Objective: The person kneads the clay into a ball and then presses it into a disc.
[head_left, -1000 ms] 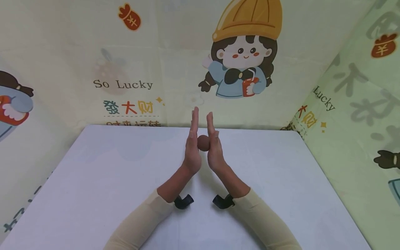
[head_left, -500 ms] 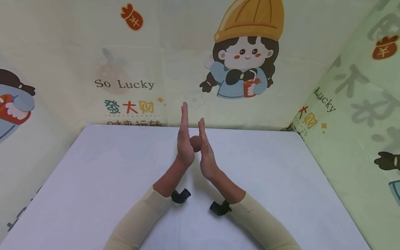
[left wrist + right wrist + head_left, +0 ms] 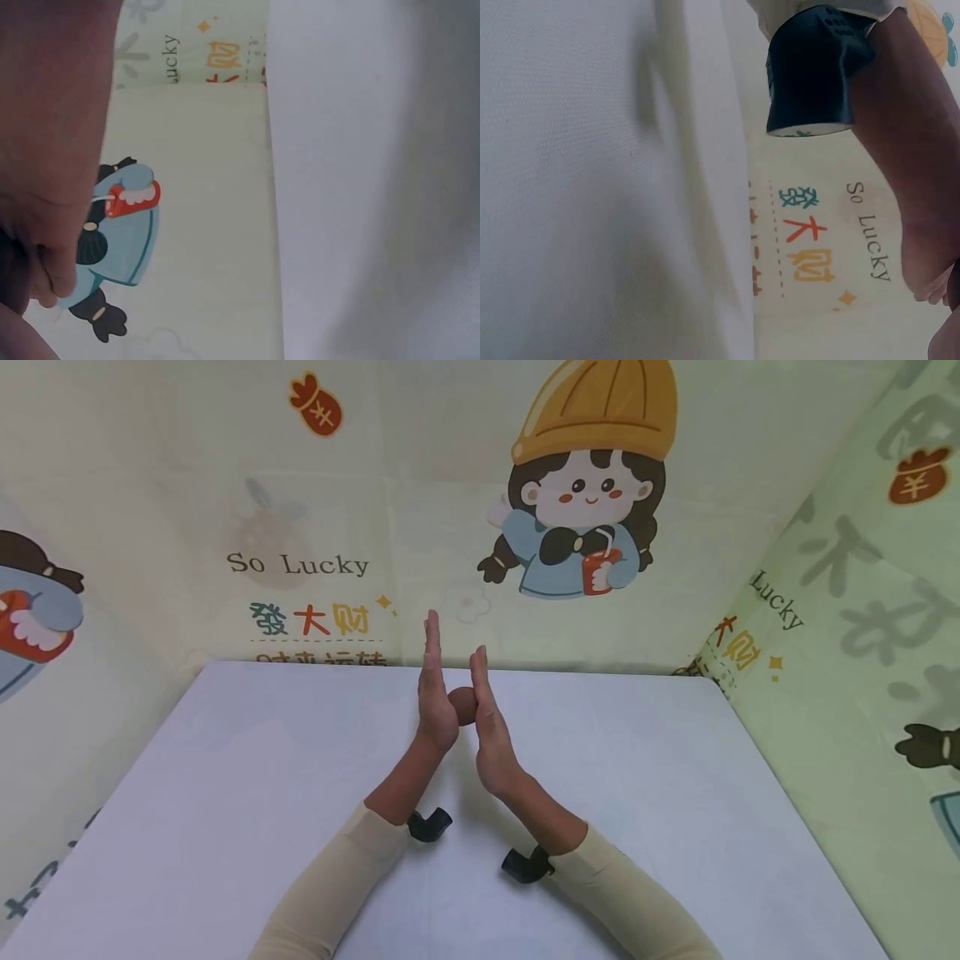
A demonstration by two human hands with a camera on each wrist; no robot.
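A small brown ball (image 3: 463,705) is held between my two flat palms above the table, in the head view. My left hand (image 3: 437,697) presses it from the left, fingers straight and pointing up and away. From the right, my right hand (image 3: 492,735) presses against it with straight fingers, sitting slightly lower than the left. The left wrist view shows only a dark part of the ball (image 3: 10,274) at the left edge. In the right wrist view the left hand (image 3: 930,259) shows at the right edge, with the ball mostly cut off.
A white table (image 3: 637,777) lies beneath the hands. Behind it hangs a pale cloth backdrop (image 3: 427,510) with cartoon prints and lettering, which continues along both sides. Black wrist cameras, left camera (image 3: 431,825) and right camera (image 3: 527,865), jut inward from the cuffs.
Both hands have moved left with the ball between them. The left hand now stands a little higher than the right, and the ball sits nearer the right fingers.
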